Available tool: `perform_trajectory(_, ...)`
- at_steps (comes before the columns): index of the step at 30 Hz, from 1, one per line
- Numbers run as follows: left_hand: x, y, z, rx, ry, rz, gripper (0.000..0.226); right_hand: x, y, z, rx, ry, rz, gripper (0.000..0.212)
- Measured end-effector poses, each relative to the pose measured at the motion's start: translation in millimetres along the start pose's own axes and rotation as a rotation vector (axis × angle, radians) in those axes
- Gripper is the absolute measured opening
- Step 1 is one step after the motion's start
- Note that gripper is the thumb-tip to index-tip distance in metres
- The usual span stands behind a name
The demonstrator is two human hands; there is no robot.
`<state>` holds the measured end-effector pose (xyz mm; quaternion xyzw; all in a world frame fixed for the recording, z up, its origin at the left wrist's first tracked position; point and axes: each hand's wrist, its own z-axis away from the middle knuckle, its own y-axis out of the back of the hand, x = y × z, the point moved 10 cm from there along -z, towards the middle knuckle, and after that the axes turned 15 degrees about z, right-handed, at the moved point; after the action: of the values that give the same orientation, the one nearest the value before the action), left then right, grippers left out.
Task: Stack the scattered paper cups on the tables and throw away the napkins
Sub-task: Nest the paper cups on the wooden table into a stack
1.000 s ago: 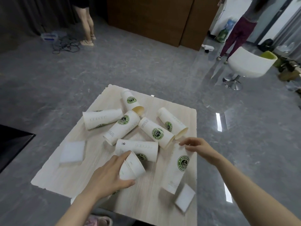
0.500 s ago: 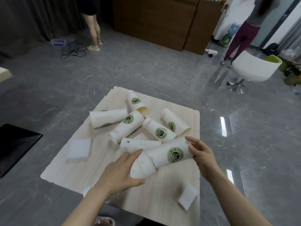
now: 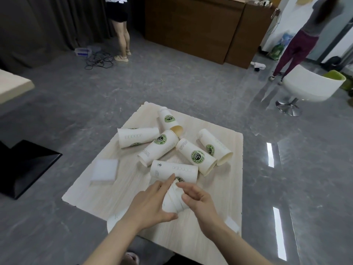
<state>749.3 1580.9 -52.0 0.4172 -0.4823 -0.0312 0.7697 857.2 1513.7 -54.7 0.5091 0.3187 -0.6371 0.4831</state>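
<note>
Partly hidden nested cups (image 3: 172,200), blurred, perhaps 2, left hand (image 3: 148,204), right hand (image 3: 198,201) gripping

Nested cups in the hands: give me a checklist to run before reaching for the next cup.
1. Left hand grips the nested cups: ok.
2. Right hand has a grip on them too: ok.
3. Inner cup fully seated: cannot tell, blurred.
4. Nearest loose cup lies within view, uncovered: ok.
5. All cups stacked: not ok, six lie loose.
6. Napkin thrown away: not ok, on the table.
</note>
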Motion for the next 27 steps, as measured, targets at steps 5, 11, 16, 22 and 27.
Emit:
perform_trajectory(5, -4.7, 1.9, -2.0, 0.014, 0.050, -0.016, 0.106, 3.8, -7.3, -7.5, 0.000, -0.015, 0.023, 0.025)
perform_trajectory(11, -27.4, 21.0, 0.4, 0.095, 0.135, -0.041, 0.102, 16.9, 71.8, -42.2, 0.372, -0.040, 0.251, 0.027)
perform_trajectory(16, -37.9, 28.1, 3.2, 0.113, 0.171, 0.009, 0.103, 35.3, 61.9, -63.8, 0.245, -0.116, 0.243, 0.028)
perform_trajectory(22, -42.4, 27.1, 4.4, 0.097, 0.179, 0.039, 0.103, 31.9, 48.5, -67.8, 0.211, -0.125, 0.174, 0.032)
perform_trajectory(27, -47.6, 33.1, 6.8, 0.107, 0.182, 0.061, 0.102, 15.7, 59.6, -54.9, 0.240, -0.092, 0.079, 0.029)
